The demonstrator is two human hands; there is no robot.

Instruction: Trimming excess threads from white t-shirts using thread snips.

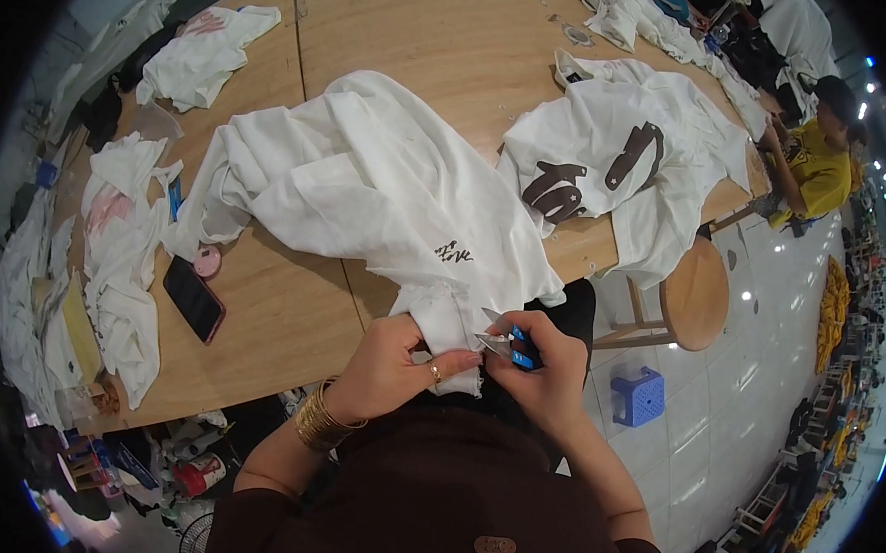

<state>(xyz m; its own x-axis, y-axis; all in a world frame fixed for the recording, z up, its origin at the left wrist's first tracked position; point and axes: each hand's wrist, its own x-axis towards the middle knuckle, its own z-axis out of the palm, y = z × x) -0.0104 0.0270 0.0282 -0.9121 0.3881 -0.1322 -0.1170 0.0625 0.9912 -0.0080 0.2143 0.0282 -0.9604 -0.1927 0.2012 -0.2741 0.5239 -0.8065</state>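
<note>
1. Wooden desk (445, 46), light finish.
2. On it: big white shirt (368, 182) at centre, its hem hanging off the near edge.
3. White shirt with brown print (610, 155) at right, partly overhanging.
4. Left side: black phone (193, 298), small pink round tin (206, 260), more white garments (124, 250), another white shirt (202, 54) at far left.

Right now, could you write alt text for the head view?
The left hand pinches a white garment while the right hand holds blue thread snips at its edge, over a wooden table strewn with more white shirts.
</note>
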